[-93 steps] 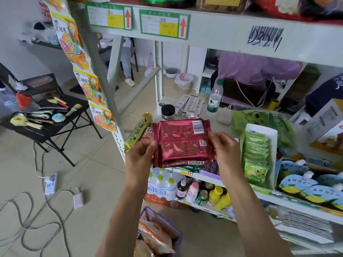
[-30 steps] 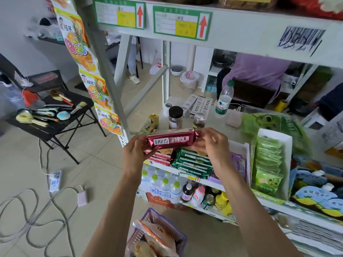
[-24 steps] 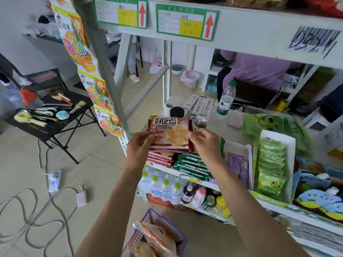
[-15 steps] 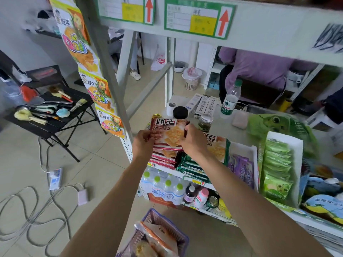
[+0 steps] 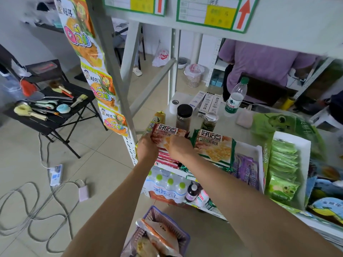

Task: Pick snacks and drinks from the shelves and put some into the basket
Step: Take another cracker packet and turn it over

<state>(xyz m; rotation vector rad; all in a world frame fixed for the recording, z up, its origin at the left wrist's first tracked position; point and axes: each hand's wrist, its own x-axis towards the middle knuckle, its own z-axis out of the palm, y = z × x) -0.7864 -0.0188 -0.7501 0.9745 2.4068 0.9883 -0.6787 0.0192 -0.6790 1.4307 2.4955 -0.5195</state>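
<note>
Red cracker pack at the shelf stack.
We hold the red cracker pack (image 5: 168,135) over the shelf (image 5: 245,125) stack, left hand (image 5: 147,149) and right hand (image 5: 179,147) each with grip clamped on it; basket (image 5: 182,236) below.

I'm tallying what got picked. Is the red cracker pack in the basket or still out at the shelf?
Out. Both the left hand and right hand hold the red cracker pack on the shelf stack, well above the basket.

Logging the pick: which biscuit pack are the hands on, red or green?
The red pack, gripped by both the left hand and right hand; the green pack lies untouched beside it.
</note>
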